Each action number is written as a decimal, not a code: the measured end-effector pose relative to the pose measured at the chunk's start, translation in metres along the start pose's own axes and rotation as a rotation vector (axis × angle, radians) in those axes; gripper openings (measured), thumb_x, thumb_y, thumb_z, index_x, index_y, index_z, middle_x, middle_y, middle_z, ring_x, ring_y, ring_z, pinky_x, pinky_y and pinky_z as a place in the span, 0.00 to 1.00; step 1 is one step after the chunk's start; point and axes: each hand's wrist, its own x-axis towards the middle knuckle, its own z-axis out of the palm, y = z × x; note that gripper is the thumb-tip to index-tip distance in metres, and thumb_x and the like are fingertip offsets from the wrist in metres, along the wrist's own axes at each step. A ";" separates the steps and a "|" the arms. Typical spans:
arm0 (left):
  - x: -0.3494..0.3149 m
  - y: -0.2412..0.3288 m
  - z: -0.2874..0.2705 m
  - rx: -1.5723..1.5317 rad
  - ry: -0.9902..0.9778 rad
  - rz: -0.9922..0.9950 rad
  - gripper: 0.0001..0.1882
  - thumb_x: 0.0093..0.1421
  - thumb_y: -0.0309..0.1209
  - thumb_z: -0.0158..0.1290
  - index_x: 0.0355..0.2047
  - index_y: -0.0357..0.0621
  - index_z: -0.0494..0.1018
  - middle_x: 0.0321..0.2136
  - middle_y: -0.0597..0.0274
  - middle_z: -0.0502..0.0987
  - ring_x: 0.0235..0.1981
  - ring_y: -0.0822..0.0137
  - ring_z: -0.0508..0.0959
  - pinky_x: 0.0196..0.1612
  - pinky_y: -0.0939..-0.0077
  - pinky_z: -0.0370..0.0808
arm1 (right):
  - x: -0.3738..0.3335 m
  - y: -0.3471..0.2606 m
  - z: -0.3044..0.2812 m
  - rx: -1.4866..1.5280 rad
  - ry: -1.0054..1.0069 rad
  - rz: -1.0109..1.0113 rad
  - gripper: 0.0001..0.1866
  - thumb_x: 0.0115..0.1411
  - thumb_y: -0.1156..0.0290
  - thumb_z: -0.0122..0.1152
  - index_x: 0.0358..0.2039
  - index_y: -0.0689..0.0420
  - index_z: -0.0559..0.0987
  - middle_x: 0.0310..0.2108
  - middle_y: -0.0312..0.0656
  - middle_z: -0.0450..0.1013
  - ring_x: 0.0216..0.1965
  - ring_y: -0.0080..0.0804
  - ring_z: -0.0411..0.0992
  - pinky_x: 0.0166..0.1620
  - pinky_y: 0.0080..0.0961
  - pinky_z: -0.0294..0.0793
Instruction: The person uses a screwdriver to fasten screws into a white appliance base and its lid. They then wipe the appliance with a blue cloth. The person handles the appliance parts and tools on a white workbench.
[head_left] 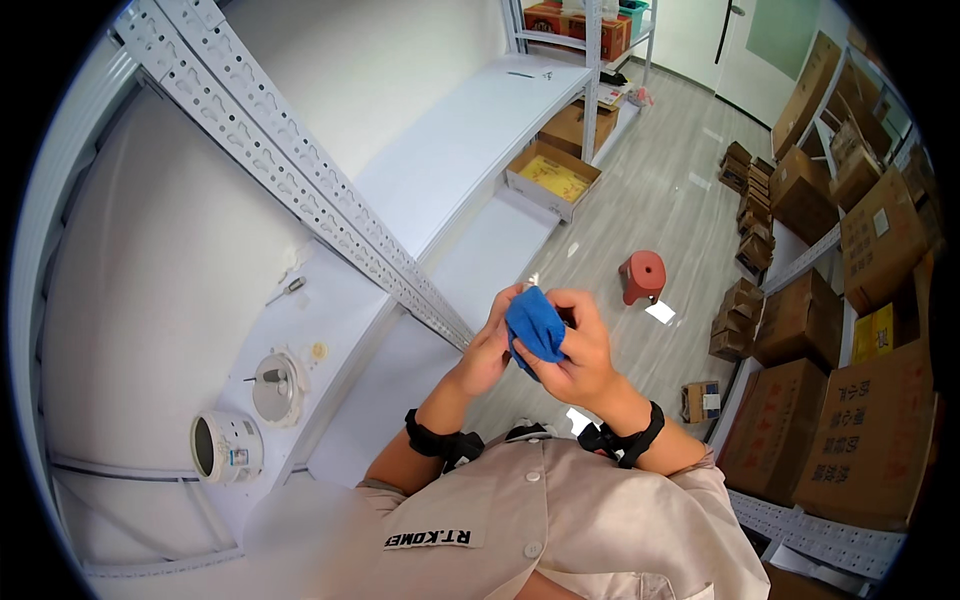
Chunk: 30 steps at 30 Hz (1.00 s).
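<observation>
A blue cloth is bunched between my two hands in front of my chest. My right hand is closed on it, with the thumb and fingers pressing into the fabric. From the other side, my left hand is also closed at the cloth, its fingers partly hidden behind it. A small pale, shiny piece pokes out above the cloth; I cannot make out what it belongs to. On the white shelf to my left stand a white cylindrical container and a round metal-topped part.
A screwdriver and a small yellowish ring lie on that shelf. A perforated metal post rises beside it. A red stool stands on the floor ahead. Cardboard boxes fill the right-hand racks.
</observation>
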 end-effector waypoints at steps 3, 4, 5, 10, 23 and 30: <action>0.002 -0.005 -0.006 -0.006 -0.003 0.044 0.39 0.80 0.55 0.36 0.79 0.45 0.41 0.68 0.61 0.62 0.70 0.68 0.64 0.71 0.67 0.61 | -0.002 0.005 0.006 0.034 -0.049 -0.002 0.12 0.56 0.76 0.78 0.42 0.60 0.86 0.48 0.46 0.70 0.38 0.37 0.75 0.40 0.30 0.76; 0.002 -0.004 -0.005 -0.033 0.005 0.036 0.39 0.80 0.56 0.35 0.78 0.45 0.43 0.67 0.61 0.63 0.69 0.68 0.66 0.70 0.67 0.63 | -0.002 0.006 0.006 0.040 -0.055 0.009 0.12 0.56 0.76 0.78 0.41 0.59 0.86 0.47 0.46 0.70 0.38 0.37 0.75 0.40 0.30 0.76; 0.002 -0.002 -0.002 -0.060 0.013 0.027 0.39 0.80 0.56 0.35 0.78 0.44 0.44 0.66 0.61 0.65 0.67 0.68 0.67 0.69 0.67 0.65 | -0.003 0.007 0.007 0.046 -0.061 0.020 0.12 0.56 0.76 0.79 0.40 0.59 0.86 0.47 0.46 0.70 0.38 0.38 0.75 0.40 0.30 0.76; 0.001 -0.012 -0.002 -0.204 0.155 0.000 0.39 0.79 0.60 0.30 0.74 0.41 0.56 0.63 0.52 0.73 0.63 0.59 0.75 0.67 0.60 0.71 | -0.015 0.019 0.013 0.039 -0.109 0.017 0.13 0.52 0.77 0.77 0.39 0.56 0.87 0.43 0.44 0.74 0.40 0.41 0.76 0.40 0.32 0.79; -0.004 -0.004 -0.017 0.039 0.142 -0.143 0.37 0.78 0.56 0.33 0.71 0.39 0.64 0.68 0.59 0.71 0.69 0.63 0.70 0.73 0.60 0.61 | -0.014 0.030 0.016 -0.237 0.104 0.047 0.17 0.54 0.75 0.81 0.40 0.66 0.81 0.47 0.51 0.72 0.42 0.48 0.75 0.45 0.36 0.77; -0.008 0.008 -0.010 0.202 0.104 0.005 0.45 0.72 0.62 0.39 0.67 0.29 0.67 0.57 0.54 0.79 0.57 0.66 0.79 0.63 0.68 0.73 | -0.014 0.021 0.017 -0.196 -0.024 0.161 0.23 0.52 0.66 0.84 0.41 0.66 0.81 0.45 0.51 0.73 0.41 0.48 0.75 0.44 0.38 0.77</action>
